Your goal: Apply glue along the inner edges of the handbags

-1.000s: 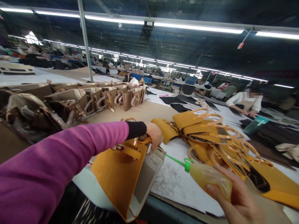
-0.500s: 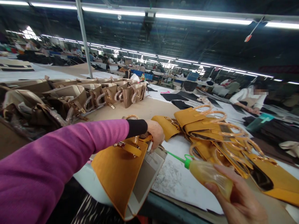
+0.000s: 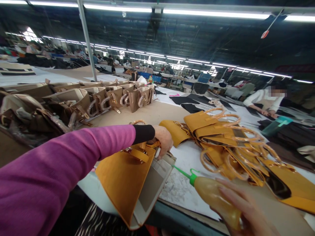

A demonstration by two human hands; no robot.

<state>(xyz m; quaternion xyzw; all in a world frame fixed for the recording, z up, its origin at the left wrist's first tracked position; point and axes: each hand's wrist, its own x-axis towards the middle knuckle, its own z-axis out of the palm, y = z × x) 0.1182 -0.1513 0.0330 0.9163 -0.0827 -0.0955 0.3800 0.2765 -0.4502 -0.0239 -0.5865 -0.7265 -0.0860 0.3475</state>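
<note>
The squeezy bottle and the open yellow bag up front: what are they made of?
The bottle looks like glossy plastic: it's translucent and catches the light. Its green nozzle seems to be opaque plastic, evenly coloured. The open yellow bag looks like leather, real or imitation: smooth, low-sheen panels; I can't tell which.

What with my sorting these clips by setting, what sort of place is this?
Probably a bag-making factory or workshop: it has rows of similar brown bags, a pile of yellow bags, and long strip lights over a large hall.
</note>
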